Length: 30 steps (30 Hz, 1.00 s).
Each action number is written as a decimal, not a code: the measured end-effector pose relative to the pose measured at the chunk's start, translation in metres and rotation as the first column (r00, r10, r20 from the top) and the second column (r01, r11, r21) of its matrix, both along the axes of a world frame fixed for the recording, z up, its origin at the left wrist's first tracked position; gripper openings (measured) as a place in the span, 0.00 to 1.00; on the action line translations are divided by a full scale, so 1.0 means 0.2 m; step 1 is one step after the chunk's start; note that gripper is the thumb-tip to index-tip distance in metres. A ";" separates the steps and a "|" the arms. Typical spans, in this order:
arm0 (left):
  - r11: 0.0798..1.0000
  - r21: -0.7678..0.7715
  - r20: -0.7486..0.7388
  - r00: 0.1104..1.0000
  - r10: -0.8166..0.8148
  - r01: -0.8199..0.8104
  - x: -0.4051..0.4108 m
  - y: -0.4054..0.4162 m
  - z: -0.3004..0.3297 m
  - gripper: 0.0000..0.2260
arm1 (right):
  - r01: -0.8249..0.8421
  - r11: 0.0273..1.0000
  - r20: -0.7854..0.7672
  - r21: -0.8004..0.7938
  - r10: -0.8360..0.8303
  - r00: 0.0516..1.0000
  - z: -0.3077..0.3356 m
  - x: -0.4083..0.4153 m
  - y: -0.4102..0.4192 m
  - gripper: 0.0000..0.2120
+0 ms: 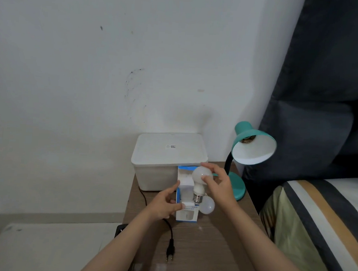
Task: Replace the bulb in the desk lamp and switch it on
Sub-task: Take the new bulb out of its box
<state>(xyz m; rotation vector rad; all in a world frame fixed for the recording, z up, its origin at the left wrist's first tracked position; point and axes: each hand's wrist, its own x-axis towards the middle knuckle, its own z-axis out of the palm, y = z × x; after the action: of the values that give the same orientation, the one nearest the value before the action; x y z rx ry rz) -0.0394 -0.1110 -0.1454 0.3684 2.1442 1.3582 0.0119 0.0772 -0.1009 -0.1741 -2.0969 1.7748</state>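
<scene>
Right grip (217, 184) pinches bulb (200, 179); left grip (166, 203) steadies box (186, 214), partly hidden.

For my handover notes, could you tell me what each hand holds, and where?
The right hand grips a bulb by its glass globe, screw base down. The left hand steadies the bulb box at its side.

1. A white bulb (200, 179) is hanging globe-up, its metal screw base pointing down, pinched at the globe just above the open box.
2. A 2nd white bulb (207, 205) is lying on its side on the table, just right of the box.
3. The blue-and-white bulb box (187, 212) is lying flat, its flap open.
4. The teal desk lamp (253, 148) is standing at the back right, its shade tilting forward, socket showing empty.
5. Its black plug (170, 253) is lying unplugged on the table.
</scene>
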 end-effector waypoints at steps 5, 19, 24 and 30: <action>1.000 -0.026 -0.011 1.000 -0.008 0.007 0.02 0.01 0.03 0.37 | -0.056 0.992 0.023 -0.117 0.059 0.998 0.02 0.03 0.00 0.15; 1.000 0.020 -0.102 0.995 0.014 -0.012 0.08 0.02 0.05 0.39 | 0.096 0.986 0.202 0.137 -0.122 0.972 0.01 0.01 0.02 0.17; 0.996 -0.003 -0.120 0.989 0.087 -0.088 0.10 0.01 0.02 0.41 | -0.023 0.980 0.235 0.199 -0.025 0.972 0.00 0.03 0.02 0.22; 0.993 0.009 -0.233 0.965 0.118 -0.119 0.13 0.02 -0.01 0.36 | -0.084 0.954 0.278 0.287 0.001 0.961 -0.05 0.06 0.01 0.14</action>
<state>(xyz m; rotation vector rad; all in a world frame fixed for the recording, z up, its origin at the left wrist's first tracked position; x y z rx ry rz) -0.0133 -0.1060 -0.1476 0.4216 2.3954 1.4364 0.0246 0.0798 -0.1108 -0.3091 -2.5537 1.5032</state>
